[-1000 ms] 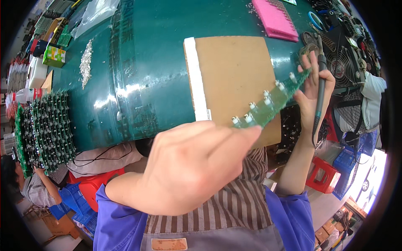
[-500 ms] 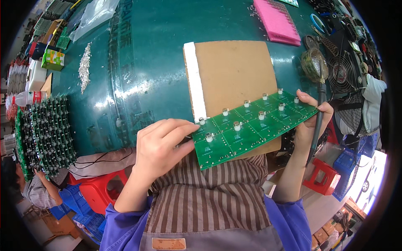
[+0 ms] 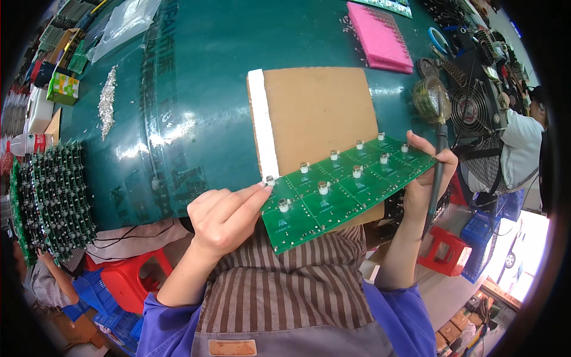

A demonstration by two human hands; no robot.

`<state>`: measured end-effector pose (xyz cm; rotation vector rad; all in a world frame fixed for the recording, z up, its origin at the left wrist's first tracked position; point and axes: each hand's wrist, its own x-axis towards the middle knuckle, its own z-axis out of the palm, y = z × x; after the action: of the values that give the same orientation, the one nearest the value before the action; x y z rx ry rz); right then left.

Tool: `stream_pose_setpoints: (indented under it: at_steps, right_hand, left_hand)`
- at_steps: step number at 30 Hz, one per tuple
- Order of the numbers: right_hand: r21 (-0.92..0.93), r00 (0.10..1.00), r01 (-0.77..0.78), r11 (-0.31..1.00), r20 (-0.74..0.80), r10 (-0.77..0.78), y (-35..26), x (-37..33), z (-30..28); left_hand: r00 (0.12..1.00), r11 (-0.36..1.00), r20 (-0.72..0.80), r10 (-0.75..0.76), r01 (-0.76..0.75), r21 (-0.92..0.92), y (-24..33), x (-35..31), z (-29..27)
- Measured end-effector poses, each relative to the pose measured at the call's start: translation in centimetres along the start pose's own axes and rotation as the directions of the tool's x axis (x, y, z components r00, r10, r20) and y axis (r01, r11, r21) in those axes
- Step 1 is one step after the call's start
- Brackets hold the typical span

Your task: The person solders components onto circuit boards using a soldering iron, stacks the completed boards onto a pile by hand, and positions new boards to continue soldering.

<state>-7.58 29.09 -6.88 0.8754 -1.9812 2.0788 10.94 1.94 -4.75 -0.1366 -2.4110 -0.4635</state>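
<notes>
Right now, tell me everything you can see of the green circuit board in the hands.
The green circuit board is a flat, long rectangular panel marked into repeated squares, about ten small silvery-white round parts standing on its upper face. It is held above the brown board on the teal table, slanting up to the right. The left hand pinches its left end with fingertips; the right hand grips its right end while also holding a dark-handled soldering iron. No damage shows.
</notes>
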Motion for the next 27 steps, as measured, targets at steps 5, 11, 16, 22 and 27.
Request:
stream_pose_setpoints:
  at_steps: [5,11,16,22,27]
  right_hand:
    - [0.115,0.999,-0.052,0.992,0.015,0.050,-1.0,1.0,1.7]
    - [0.011,0.966,-0.155,0.988,-0.207,0.153,-1.7,1.8,-1.1]
    - [0.203,0.945,-0.213,0.956,-0.208,0.254,-0.8,2.8,-1.4]
    - [0.185,0.950,-0.204,0.961,-0.199,0.240,-0.4,3.7,-1.8]
    - [0.161,0.960,-0.172,0.972,-0.194,0.202,-0.9,4.2,-2.5]
  left_hand:
    - [0.990,0.992,-0.079,-0.114,0.117,0.044,0.2,-0.1,-2.3]
    - [0.648,0.671,-0.183,-0.740,0.692,-0.265,-0.6,-1.5,-10.9]
    - [0.181,0.415,-0.381,-0.907,0.540,-0.732,-2.1,-5.8,-18.7]
    - [-0.077,0.334,-0.404,-0.912,0.435,-0.836,-3.1,-9.9,-27.8]
    - [-0.203,0.185,-0.275,-0.940,0.374,-0.909,-4.8,-11.6,-31.2]
